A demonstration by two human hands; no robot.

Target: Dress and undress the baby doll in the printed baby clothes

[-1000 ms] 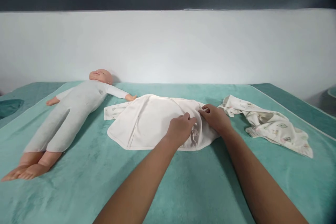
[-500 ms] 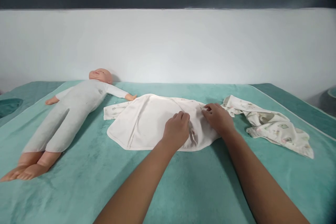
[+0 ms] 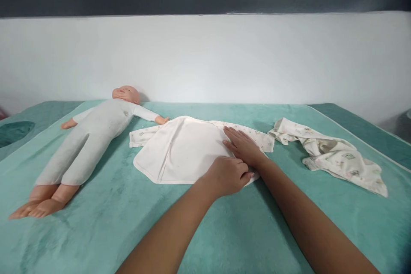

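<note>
A white baby shirt [image 3: 189, 150] lies spread out with its plain side up, its small-print sleeves reaching out left and right. Flat across its right part rests my right hand [image 3: 243, 145], fingers stretched out. My left hand [image 3: 228, 175] is closed, its fingers curled at the lower right hem, where it seems to pinch the cloth; the fingertips are partly hidden. The two hands are close together and cover the shirt's right side.
On the left a baby doll [image 3: 96, 130] in a pale bodysuit lies on its back, one hand beside the shirt's left sleeve. A crumpled printed baby garment [image 3: 343, 158] lies to the right. A green cloth [image 3: 224, 231] covers the surface, with a white wall [image 3: 205, 60] behind.
My right hand has moved left from the shirt's right side and flattened onto it. My left hand has come down and right to the hem. The right sleeve now shows, stretched out.
</note>
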